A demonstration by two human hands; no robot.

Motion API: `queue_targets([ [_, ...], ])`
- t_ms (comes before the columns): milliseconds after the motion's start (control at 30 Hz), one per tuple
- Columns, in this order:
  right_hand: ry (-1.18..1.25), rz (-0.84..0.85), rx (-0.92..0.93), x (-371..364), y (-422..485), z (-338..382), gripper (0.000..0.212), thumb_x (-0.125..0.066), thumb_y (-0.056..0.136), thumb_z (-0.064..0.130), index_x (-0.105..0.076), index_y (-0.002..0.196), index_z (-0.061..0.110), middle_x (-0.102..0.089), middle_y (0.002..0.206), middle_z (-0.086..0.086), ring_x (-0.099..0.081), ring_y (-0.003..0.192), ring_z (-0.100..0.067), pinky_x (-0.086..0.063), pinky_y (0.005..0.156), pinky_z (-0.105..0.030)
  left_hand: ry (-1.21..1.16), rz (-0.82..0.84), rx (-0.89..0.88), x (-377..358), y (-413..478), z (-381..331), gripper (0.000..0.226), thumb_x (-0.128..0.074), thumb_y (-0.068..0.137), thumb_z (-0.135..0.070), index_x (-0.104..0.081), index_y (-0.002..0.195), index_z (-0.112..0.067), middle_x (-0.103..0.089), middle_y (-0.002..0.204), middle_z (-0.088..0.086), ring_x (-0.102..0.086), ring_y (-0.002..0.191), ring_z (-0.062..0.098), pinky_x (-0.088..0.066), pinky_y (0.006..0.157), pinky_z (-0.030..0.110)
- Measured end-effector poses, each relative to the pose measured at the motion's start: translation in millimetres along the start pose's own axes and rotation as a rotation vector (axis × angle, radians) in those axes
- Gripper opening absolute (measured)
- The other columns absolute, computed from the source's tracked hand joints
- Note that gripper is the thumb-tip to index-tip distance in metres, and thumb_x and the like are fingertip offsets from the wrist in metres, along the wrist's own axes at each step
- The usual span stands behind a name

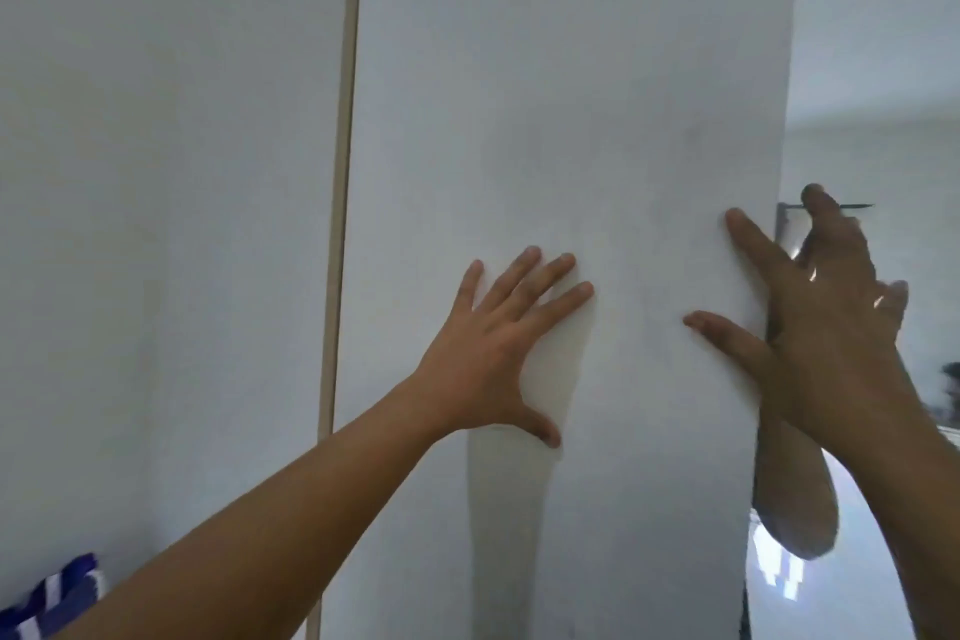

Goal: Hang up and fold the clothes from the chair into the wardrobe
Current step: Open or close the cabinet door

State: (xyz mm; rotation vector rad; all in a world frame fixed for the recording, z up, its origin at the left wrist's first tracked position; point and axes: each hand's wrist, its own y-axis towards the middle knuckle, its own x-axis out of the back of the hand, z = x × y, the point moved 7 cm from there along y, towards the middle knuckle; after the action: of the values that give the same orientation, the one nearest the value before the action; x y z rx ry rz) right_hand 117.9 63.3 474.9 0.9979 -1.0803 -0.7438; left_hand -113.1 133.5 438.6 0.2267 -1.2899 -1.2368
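A tall white wardrobe door [545, 94] fills the middle of the view. My left hand [498, 348] lies flat on its face with fingers spread, holding nothing. My right hand [810, 307] is at the door's right edge, thumb and one finger on the front, the other fingers past the edge beside a mirror. A second white door panel [166, 172] stands to the left, with a beige strip [343, 172] between the two. A blue and white striped cloth [57, 598] shows at the bottom left corner. No chair is in view.
To the right of the door edge a mirror surface [872, 561] reflects my forearm and a bright room. A thin dark metal bar [831, 206] sticks out near my right fingertips.
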Motion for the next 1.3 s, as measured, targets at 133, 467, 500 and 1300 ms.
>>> queue_targets([
  [133, -0.145, 0.127, -0.161, -25, -32, 3, 0.1, -0.059, 0.07, 0.073, -0.009, 0.153, 0.05, 0.009, 0.163, 0.012, -0.001, 0.153, -0.027, -0.012, 0.11, -0.075, -0.019, 0.027, -0.011, -31, -17, 11, 0.152, -0.073, 0.039, -0.086, 0.002, 0.158, -0.031, 0.015, 0.166, -0.003, 0.021, 0.151, 0.025, -0.002, 0.116, 0.068],
  [467, -0.279, 0.307, -0.478, -84, -132, 15, 0.149, -0.093, 0.053, 0.052, 0.025, 0.144, 0.057, 0.027, 0.16, 0.01, 0.01, 0.152, -0.034, -0.013, 0.107, -0.079, -0.05, 0.098, 0.0, -94, -85, 30, 0.155, -0.082, 0.035, -0.077, -0.002, 0.159, -0.029, 0.012, 0.167, 0.001, 0.015, 0.152, 0.029, 0.007, 0.11, 0.074],
  [500, -0.297, 0.3, -0.488, -86, -130, 15, 0.148, -0.093, 0.053, 0.052, 0.023, 0.146, 0.056, 0.027, 0.16, 0.009, 0.009, 0.152, -0.037, -0.013, 0.107, -0.08, -0.052, 0.092, 0.0, -95, -84, 31, 0.155, -0.082, 0.035, -0.076, -0.003, 0.159, -0.029, 0.011, 0.167, 0.001, 0.014, 0.152, 0.03, 0.006, 0.11, 0.075],
  [1300, -0.391, 0.482, -0.599, 64, -239, -86, 0.124, -0.08, 0.07, 0.06, 0.013, 0.152, 0.049, 0.014, 0.165, 0.007, 0.001, 0.154, -0.027, -0.014, 0.112, -0.075, -0.338, 0.2, -0.16, -49, -53, -190, 0.134, -0.074, 0.057, -0.078, 0.003, 0.155, -0.03, -0.007, 0.164, 0.0, -0.008, 0.151, 0.029, -0.017, 0.119, 0.054],
])
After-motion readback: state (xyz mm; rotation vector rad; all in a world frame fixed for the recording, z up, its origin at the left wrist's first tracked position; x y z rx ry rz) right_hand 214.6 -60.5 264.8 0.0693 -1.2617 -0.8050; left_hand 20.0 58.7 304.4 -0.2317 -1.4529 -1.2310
